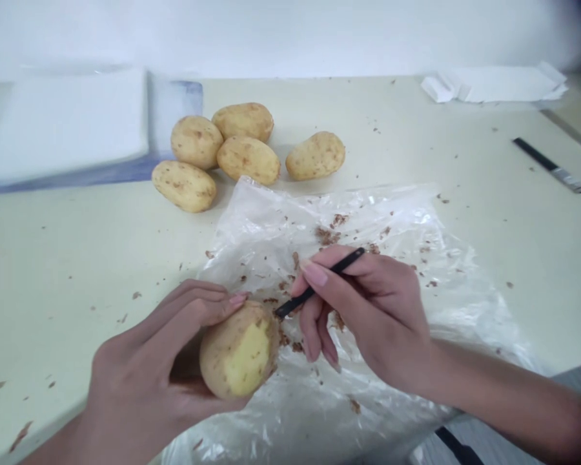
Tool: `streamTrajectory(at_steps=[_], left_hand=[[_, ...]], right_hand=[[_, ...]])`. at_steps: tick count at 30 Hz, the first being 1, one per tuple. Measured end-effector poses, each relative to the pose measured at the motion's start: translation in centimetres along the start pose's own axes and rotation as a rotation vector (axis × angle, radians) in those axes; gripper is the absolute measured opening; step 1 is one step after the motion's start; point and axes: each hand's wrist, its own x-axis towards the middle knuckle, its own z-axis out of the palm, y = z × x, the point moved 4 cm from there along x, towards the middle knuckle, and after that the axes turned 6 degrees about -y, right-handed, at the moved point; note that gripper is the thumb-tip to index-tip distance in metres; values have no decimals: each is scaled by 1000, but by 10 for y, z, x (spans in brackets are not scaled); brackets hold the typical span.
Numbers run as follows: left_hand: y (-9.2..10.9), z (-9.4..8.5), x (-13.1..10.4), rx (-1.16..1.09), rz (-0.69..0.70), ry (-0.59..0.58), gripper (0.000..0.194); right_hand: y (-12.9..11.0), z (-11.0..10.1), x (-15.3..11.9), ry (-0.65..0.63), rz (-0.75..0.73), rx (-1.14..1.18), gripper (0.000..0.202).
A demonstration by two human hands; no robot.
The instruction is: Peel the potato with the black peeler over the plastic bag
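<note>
My left hand (145, 368) is wrapped round a potato (246, 355), with fingers over its top and the thumb under it. A patch of the potato facing me is bare and yellow; brown skin covers the rest I can see. In my right hand (368, 310), a thin black stick-like tool (339, 263) is pinched between thumb and fingers. The tool's lower tip is at the potato's right edge; whether it touches, I cannot tell. Beneath both hands lies a crumpled clear plastic sheet (368, 420) dotted with brown peel scraps (326, 236).
Several unpeeled potatoes (249, 159) sit beyond the sheet. A white slab-like object (72, 123) rests on a blue-edged sheet (130, 171) at back left. Folded white paper (508, 84) and a black-handled brush-like tool (535, 155) lie at right. Crumbs dot the table (101, 239).
</note>
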Motion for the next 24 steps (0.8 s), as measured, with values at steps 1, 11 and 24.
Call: streamTrajectory(at_steps=[1,11,24], left_hand=[[-1,0,0,-9,-10,-11,46],[0,0,0,-24,22,-26,45],[-3,-1,-1,15,15,-4,51]], right_hand=[[0,1,0,-20,-10,27,45],[1,0,2,-57,8,-48,49],[-3,0,-1,-30,-22,-195,42]])
